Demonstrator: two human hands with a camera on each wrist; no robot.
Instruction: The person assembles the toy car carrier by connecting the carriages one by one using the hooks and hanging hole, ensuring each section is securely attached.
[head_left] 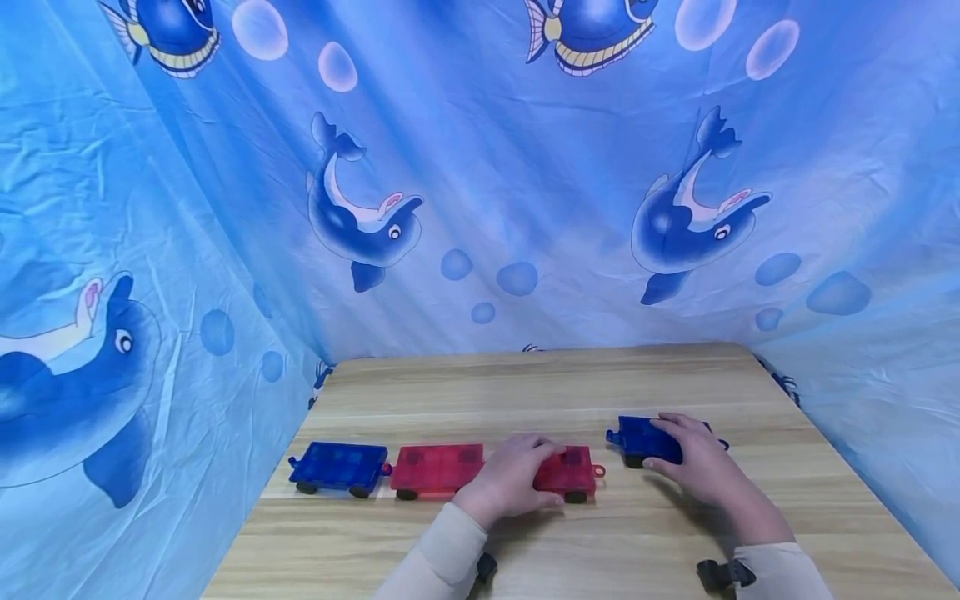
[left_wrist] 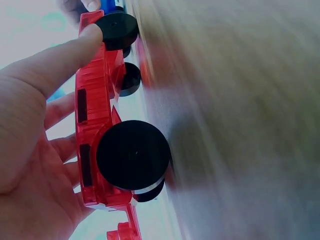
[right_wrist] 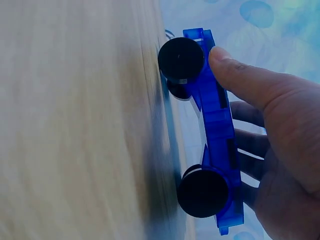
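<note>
My left hand (head_left: 513, 479) grips a red toy train car (head_left: 573, 473) with a ring coupler at its right end. In the left wrist view the thumb lies along one side of this red car (left_wrist: 94, 125), with the fingers behind it. My right hand (head_left: 693, 462) holds a blue toy train car (head_left: 637, 440) by its long sides, thumb nearest me. Black wheels show beneath this blue car (right_wrist: 217, 130) in the right wrist view. A gap separates its left hook from the red car's ring.
Left of my left hand stand another red car (head_left: 431, 469) and a second blue car (head_left: 337, 464), meeting end to end in the row. They rest on a wood-grain table (head_left: 540, 383). A blue dolphin-printed curtain (head_left: 480, 208) surrounds the table's back and sides.
</note>
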